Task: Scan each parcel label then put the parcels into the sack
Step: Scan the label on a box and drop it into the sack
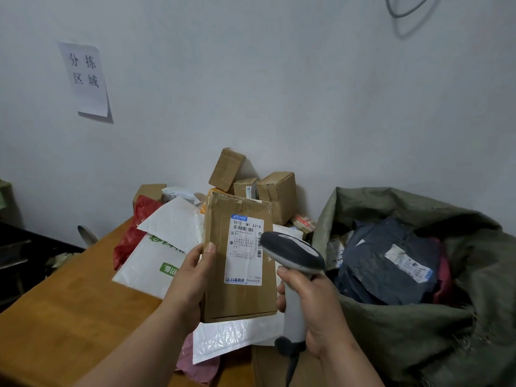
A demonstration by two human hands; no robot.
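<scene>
Head view first: we see our left hand (192, 277) holding a flat brown cardboard parcel (240, 297) upright above the table, the thumb pressed on its front face near the left edge and the rest of the fingers hidden behind it. The parcel is a slim rectangular box, its top edge creased and sealed with glossy brown tape. A white shipping label (245, 250) sits on its upper right part, with a blue strip at the top, the code "501E- M1 A21B", a barcode beneath that, small printed text, and a blue logo at the bottom.

Our right hand (312, 305) is wrapped around the light grey handle of a barcode scanner (293, 255), fingers curled tight on the grip. Its dark grey head sits just beside the label's right edge, overlapping that edge from our angle.

Behind the held parcel lies a pile on the wooden table (64, 311): white bubble mailers (173, 227), a red plastic bag (134, 233), and small cardboard boxes (276, 194) stacked against the wall. To the right an olive green woven sack (418, 331) stands open, with dark blue poly mailers (385, 263) inside, one showing a white label. A paper sign (85, 79) with printed characters hangs on the wall.
</scene>
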